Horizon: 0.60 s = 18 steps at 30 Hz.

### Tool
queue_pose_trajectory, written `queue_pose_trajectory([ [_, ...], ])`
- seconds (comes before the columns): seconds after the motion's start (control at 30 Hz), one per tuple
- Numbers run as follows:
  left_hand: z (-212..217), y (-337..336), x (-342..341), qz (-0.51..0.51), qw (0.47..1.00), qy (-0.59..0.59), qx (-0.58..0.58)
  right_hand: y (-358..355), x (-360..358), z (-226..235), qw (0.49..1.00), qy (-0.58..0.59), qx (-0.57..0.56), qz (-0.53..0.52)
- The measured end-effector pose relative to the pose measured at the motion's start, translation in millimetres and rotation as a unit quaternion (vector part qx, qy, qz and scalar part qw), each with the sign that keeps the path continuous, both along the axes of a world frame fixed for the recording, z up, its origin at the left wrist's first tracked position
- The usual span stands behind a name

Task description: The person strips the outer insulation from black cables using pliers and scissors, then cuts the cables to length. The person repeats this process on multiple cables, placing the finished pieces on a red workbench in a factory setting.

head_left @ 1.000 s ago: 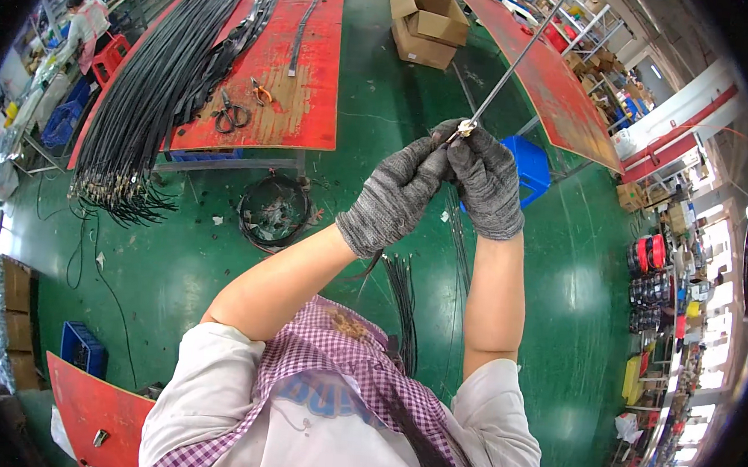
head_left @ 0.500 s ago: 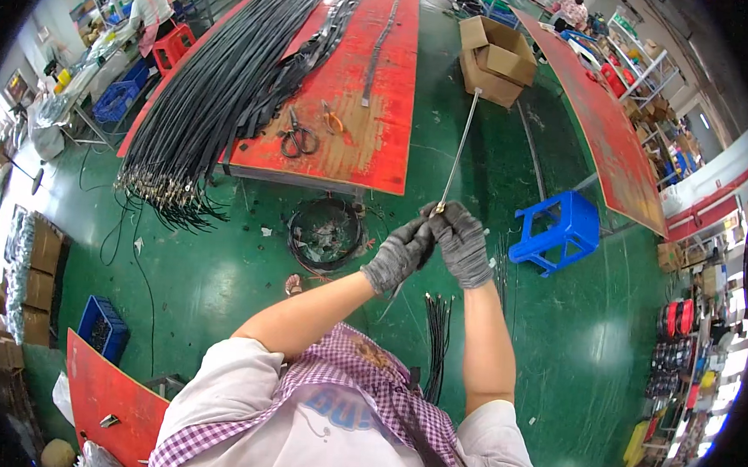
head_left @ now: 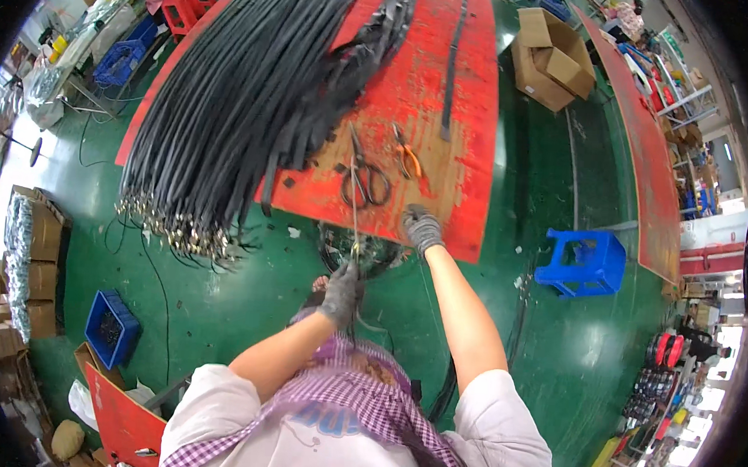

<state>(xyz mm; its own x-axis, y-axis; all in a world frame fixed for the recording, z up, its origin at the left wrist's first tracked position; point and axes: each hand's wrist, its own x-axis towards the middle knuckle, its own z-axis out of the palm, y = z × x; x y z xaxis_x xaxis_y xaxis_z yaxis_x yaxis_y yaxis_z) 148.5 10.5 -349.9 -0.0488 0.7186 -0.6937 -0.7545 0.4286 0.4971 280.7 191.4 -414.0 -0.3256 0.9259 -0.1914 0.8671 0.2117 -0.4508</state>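
Observation:
My left hand [head_left: 340, 295], in a grey knitted glove, is closed round the near end of a thin silvery rod [head_left: 354, 200]. A small brass-coloured fitting shows just above the fist. The rod points away from me, across the table edge and over the black-handled scissors [head_left: 367, 184]. At the near edge of the red table [head_left: 466, 196] is my right hand [head_left: 424, 228], gloved alike, with its fingers reaching forward and nothing visible in them. Orange-handled pliers [head_left: 408, 160] lie just beyond it.
Many black cables [head_left: 228, 105] cover the table's left side, their metal-tipped ends hanging over the edge. A blue stool [head_left: 590, 264] and an open cardboard box [head_left: 551, 65] stand on the right. A coil of dark cable [head_left: 330, 248] lies below the table edge; a blue crate [head_left: 112, 329] sits left.
My hands have parted. The left has moved left and down with the rod, which has swung over the scissors. The right has let go and reached the table's edge. The view has shifted.

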Motion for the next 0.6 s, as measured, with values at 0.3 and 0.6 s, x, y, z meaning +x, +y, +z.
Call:
queue_pose_trajectory([
  [0.3, -121, -18, -90, -0.115, 0.907, 0.387, 0.122, 128, -73, -69, 0.977, -0.162, 0.058, -0.128],
  [0.6, -2, 50, -70, 0.029, 1.000, 0.003, 0.007, 46, -123, -8, 0.869, -0.218, 0.437, 0.082],
])
